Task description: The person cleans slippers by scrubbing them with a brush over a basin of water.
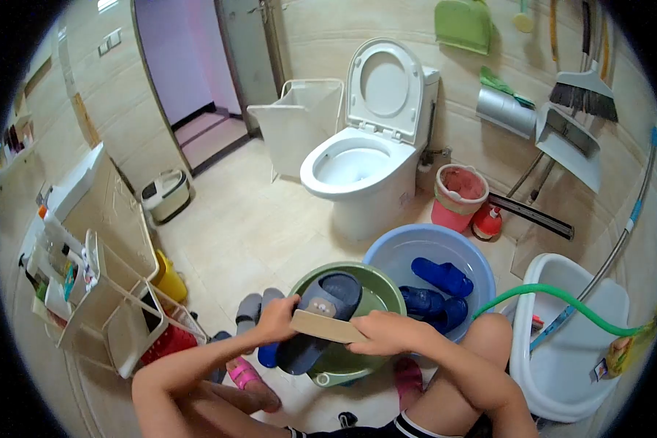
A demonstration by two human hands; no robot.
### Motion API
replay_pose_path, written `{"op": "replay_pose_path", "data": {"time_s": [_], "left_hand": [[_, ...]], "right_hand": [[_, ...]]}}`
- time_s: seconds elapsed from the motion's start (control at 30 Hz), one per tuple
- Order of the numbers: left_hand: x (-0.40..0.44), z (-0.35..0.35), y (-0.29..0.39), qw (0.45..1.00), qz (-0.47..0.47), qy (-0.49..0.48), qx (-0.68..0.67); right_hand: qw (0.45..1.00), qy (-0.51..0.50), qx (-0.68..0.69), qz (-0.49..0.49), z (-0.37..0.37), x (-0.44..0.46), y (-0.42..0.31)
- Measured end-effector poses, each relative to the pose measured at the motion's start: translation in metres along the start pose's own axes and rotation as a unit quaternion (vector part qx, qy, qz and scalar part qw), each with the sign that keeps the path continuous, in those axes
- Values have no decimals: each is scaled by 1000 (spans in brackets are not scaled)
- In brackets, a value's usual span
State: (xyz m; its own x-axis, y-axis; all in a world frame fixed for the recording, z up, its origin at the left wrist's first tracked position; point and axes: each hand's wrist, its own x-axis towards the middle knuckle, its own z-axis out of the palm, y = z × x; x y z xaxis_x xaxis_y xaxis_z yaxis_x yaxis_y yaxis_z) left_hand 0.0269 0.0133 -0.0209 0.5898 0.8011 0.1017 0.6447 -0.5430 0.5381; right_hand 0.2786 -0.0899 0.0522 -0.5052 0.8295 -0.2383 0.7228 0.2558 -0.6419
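A grey slipper [333,288] with a small animal face on its strap is held tilted over a green basin [394,282] of water. My left hand [276,321] is closed on the slipper's left side. Across the slipper lies a flat beige scrubbing brush [328,326]; its underside is hidden. My right hand [387,332] is closed round the brush's right end, while its left end reaches my left fingers. Behind the right hand, several dark blue slippers [442,277] sit in a light blue basin [482,255].
Grey slippers [249,308] stand on the floor left of the green basin. A white baby tub [522,350] with a green hose [540,288] across it is at right. Beyond the basins are a toilet [358,164] and pink bucket [449,212]; a shelf rack [98,321] stands left.
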Motion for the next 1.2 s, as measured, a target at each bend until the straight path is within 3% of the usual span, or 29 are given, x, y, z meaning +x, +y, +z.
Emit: {"op": "replay_pose_path", "data": {"time_s": [0.1,0.27,0.33,0.37,0.43,0.5,0.57,0.63,0.67,0.73,0.83,0.97,1.2], "left_hand": [[-2,8,-19,1000,-14,-7,-26],[-5,17,-31,995,-59,21,-84],[-8,11,-21,956,-179,-30,-232],[-9,10,-14,956,-180,-30,-231],[-12,9,4,910,-210,15,-356],[-8,24,-15,924,-183,18,-336],[-8,33,-29,922,-161,25,-351],[-1,23,-25,931,-255,-23,-259],[1,2,8,932,-268,-4,-244],[6,18,-18,929,-188,31,-317],[7,4,-11,920,-273,68,-273],[10,-4,-15,886,-279,67,-364],[6,-2,-28,858,-312,122,-391]], "right_hand": [[995,2,-67,76,-6,5,-2],[979,109,-137,107,-17,2,13],[975,132,-140,107,-20,2,9],[982,130,-106,83,-20,2,4],[989,119,-63,63,-10,5,-2],[994,111,-1,-5,0,10,-5],[993,117,-21,0,6,12,-2],[991,125,-42,4,8,12,0],[987,137,-81,16,4,11,4],[977,160,-136,34,1,10,14],[969,205,-132,32,0,9,19],[968,200,-144,35,8,10,22],[962,217,-158,54,3,12,24]]}}
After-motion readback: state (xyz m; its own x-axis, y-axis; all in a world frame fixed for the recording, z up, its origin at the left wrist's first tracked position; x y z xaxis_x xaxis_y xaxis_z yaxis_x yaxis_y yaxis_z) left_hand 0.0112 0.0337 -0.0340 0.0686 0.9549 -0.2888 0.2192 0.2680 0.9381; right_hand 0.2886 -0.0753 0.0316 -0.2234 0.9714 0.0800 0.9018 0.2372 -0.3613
